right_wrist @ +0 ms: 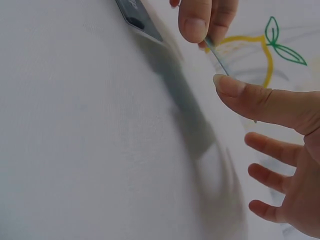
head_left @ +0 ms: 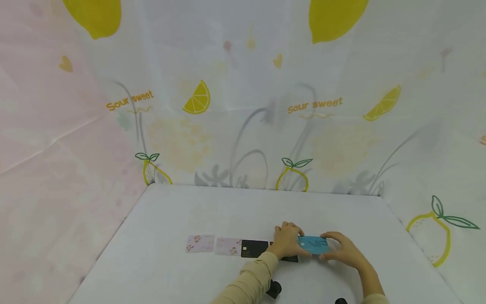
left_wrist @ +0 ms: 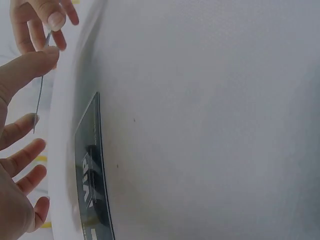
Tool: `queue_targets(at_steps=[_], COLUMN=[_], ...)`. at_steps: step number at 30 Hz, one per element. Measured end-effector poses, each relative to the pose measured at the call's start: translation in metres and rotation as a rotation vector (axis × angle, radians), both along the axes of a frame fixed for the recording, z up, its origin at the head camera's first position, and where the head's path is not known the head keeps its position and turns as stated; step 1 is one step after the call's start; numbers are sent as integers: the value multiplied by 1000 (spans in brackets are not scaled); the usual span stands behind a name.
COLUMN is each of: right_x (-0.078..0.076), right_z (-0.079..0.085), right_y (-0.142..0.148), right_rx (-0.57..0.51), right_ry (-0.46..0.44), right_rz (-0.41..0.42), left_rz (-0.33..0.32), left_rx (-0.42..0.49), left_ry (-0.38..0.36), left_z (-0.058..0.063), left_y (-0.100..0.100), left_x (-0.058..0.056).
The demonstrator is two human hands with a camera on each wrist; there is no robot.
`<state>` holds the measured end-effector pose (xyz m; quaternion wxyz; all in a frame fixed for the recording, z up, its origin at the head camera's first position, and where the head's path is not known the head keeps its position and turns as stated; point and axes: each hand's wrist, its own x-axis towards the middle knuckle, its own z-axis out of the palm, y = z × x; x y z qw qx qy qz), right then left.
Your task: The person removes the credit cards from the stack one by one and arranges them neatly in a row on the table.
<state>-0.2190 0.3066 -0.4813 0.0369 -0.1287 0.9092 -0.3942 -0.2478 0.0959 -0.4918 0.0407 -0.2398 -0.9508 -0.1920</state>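
Note:
A blue card (head_left: 313, 244) with large pale lettering is held flat between both hands, a little above the white table. My left hand (head_left: 286, 241) pinches its left end between thumb and fingers. The right hand (head_left: 344, 250) holds the other end, thumb at the near edge. Seen from both wrists, the card is a thin edge line, with the remaining fingers spread away from it. Beneath my left hand lies a black VIP card (left_wrist: 89, 172), partly covered in the head view. Another black card (head_left: 254, 249) lies to its left.
Two pale pink cards with a floral print, one at the far left (head_left: 200, 243) and one beside the black card (head_left: 227, 246), continue the row leftward. A lemon-print cloth (head_left: 243, 139) stands behind and around the white table (head_left: 171, 278). Black wrist devices (head_left: 275, 289) show near the forearms.

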Motion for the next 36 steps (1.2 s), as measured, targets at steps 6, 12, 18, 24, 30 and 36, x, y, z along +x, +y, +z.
queue_targets(at_steps=[6, 12, 18, 24, 30, 36], right_x=[4, 5, 9, 11, 13, 19], right_z=[-4, -10, -13, -14, -19, -31], right_y=[6, 8, 12, 14, 14, 12], right_rx=[20, 104, 198, 223, 240, 277], right_ry=[-13, 42, 44, 19, 39, 65], right_rz=[5, -5, -32, -42, -68, -126], left_rz=[12, 18, 11, -4, -72, -136], left_rx=[-38, -57, -88, -114, -119, -67], left_ry=[-12, -26, -16, -7, -12, -74], left_z=[-5, -15, -21, -21, -22, -17], left_y=[8, 14, 20, 19, 5, -15], left_x=[3, 3, 6, 6, 4, 2])
